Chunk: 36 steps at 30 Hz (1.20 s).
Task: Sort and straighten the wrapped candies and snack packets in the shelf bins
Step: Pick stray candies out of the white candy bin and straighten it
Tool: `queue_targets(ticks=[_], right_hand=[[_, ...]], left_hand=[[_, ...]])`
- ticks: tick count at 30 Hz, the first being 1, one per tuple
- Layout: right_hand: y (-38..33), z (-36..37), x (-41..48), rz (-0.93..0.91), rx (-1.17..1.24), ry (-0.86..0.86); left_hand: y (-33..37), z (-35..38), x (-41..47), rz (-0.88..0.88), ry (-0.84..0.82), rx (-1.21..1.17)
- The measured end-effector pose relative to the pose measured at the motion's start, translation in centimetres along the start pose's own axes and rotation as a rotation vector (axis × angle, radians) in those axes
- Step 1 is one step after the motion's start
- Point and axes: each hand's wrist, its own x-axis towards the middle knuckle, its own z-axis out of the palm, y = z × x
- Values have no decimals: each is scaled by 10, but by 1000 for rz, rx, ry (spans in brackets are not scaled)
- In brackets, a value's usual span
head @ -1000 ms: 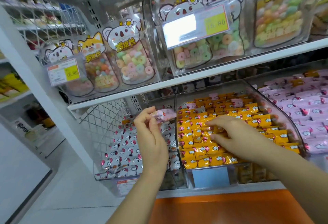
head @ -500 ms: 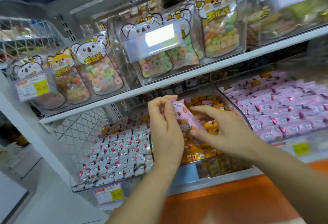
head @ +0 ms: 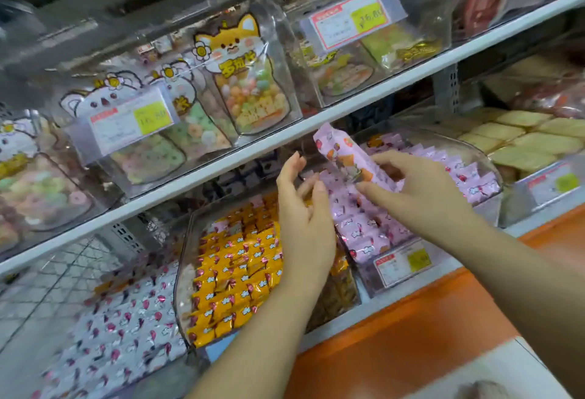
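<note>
the step in hand looks like sorting: a stray pink packet (head: 345,153) is being carried to the bin that matches it. the right hand (head: 421,196) holds it, with the grip narrow, thumb on top and forefinger underneath, pinching the packet's lower half. the packet is tilted, its upper end pointing up and left toward the front edge of the upper shelf (head: 221,161). it hangs in the air above the left rear part of the pink bin (head: 474,153), apart from the pink candies (head: 364,231) lying in rows below it.

the left hand (head: 304,227) holds nothing. its grip is wide, fingers straight and relaxed, and it is raised over the seam between the pink bin and the yellow bin (head: 186,259). its fingertips are just beside the packet's lower end; whether they touch it i cannot tell.

the yellow candies (head: 234,275) lie in fairly even rows, and at least one pink wrapper shows near that bin's rear left. further left is a blurred heap of white candies (head: 126,329).

the next move, as i judge it, calls for lowering the packet into the pink bin, turned to lie along the rows, with the left hand free to press neighbours flat. the clear rim is hard to see, so the packet should go down inside the wall. the stray pink wrapper among the yellow ones would come after.
</note>
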Motion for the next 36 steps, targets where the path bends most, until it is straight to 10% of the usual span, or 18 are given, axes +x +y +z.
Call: queue_targets(ticks=[10,36], right_hand=[[72,-33,15,305,-262,167],[142,-66,19,327,-130,144]], left_hand=[[-13,63,35,-95,-291,290],[-85,198,161,-303,-427,683]])
